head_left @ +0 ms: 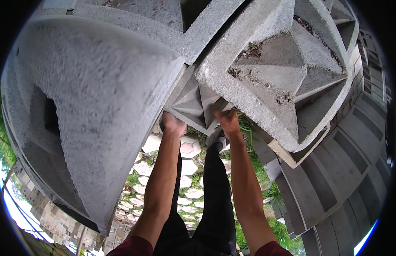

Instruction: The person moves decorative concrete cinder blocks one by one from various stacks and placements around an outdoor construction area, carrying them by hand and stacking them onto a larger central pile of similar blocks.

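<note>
Low between two stacks, a grey concrete breeze block with angled, star-like ribs is partly hidden under the larger block at the right. My left hand is closed on its near left corner, fingers mostly out of sight beneath. On its right side my right hand grips the edge, thumb on top. Both arms reach straight down and forward. Close on the right sits a big concrete block with a faceted hollow holding dry leaves and dirt. A rough grey block fills the left side.
Under my feet lie hexagonal pavers with grass between them. More grey blocks are stacked along the right. Another block spans the far side. Stacked pale blocks stand at the lower left.
</note>
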The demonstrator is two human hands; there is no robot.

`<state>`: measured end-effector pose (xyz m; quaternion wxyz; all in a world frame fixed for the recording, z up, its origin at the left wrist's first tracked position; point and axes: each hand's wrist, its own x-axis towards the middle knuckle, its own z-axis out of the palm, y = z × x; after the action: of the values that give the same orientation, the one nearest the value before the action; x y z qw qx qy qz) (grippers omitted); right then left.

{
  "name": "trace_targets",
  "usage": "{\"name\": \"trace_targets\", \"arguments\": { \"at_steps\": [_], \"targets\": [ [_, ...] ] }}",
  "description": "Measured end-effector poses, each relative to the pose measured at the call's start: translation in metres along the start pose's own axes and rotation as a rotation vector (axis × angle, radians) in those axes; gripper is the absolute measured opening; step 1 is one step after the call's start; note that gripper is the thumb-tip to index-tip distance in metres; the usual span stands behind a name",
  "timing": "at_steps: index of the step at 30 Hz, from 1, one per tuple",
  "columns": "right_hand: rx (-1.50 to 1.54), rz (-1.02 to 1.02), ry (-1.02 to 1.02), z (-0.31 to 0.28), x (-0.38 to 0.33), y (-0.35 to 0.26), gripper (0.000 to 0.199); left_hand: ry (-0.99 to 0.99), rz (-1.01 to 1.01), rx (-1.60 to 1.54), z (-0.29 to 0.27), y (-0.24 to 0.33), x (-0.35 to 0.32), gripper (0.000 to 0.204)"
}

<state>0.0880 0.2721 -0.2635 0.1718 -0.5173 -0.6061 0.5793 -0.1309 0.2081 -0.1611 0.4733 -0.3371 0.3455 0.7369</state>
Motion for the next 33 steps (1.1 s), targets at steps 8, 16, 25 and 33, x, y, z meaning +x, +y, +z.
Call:
{"name": "trace_targets", "arguments": {
  "at_steps": [8,16,25,33],
  "targets": [
    [0.106,0.138,-0.072,0.003,-0.003,-0.048,0.02,0.039,0.113,0.016,-0.012,0.0,0.002,0.05],
    [-0.188,-0.093,-0.057,-0.006,-0.005,-0.045,0.031,0.201,0.139,0.084,0.009,-0.014,0.005,0.049],
    [0.146,0.213,0.018,-0.003,-0.013,-0.091,0.032,0.266,0.028,0.24,0.021,-0.016,-0.038,0.063],
    [0.084,0.301,-0.273,-0.047,-0.148,-0.257,0.02,-0.028,-0.096,0.715,0.046,0.041,-0.216,0.056]
  ]
}}
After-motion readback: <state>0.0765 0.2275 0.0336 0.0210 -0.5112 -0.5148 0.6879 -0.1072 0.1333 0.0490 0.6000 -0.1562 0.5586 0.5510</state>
